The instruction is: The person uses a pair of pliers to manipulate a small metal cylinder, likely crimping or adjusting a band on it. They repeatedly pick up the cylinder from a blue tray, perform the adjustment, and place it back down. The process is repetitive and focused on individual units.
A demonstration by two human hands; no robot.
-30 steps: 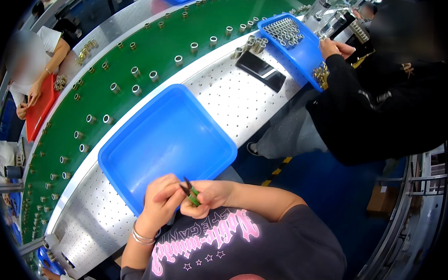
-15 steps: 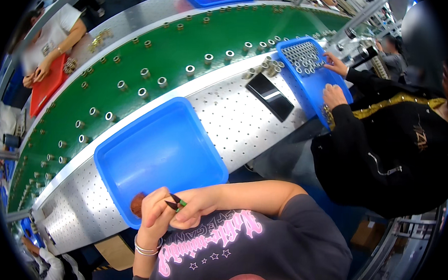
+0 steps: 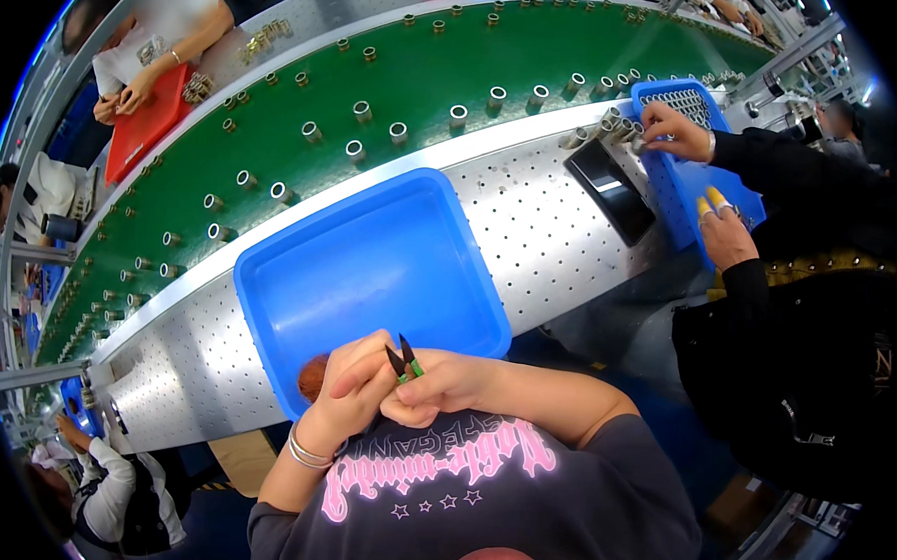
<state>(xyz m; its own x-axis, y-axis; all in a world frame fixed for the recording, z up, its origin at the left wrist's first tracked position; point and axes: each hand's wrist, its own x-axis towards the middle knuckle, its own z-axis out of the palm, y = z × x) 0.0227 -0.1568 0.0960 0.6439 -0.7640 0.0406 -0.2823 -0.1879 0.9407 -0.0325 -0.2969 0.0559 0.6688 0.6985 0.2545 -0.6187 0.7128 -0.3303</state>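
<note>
My left hand (image 3: 354,386), with bangles at its wrist, is closed, its fingers curled against my right hand over the near edge of a blue tray (image 3: 369,262). Whatever it holds is hidden. My right hand (image 3: 434,384) is closed around two slim green sticks (image 3: 415,367) with pointed dark tips; their exact kind is unclear. The tips stick up between the hands. Beside my left hand, a reddish-brown rounded thing (image 3: 311,377) rests at the tray's near left side, partly covered by the hand.
Metal sleeves (image 3: 399,133) stand spaced along a green conveyor (image 3: 321,209) beyond the tray. On the perforated metal table (image 3: 530,254) lies a black phone (image 3: 610,192). To the right, a co-worker's hands (image 3: 680,135) work at another blue tray (image 3: 742,198). A red tray (image 3: 150,127) is across the conveyor.
The whole view has shifted, so the tray and table sit further right. My hands stay together, with the dark tips more upright. The co-worker's far hand has moved to the sleeves by the phone.
</note>
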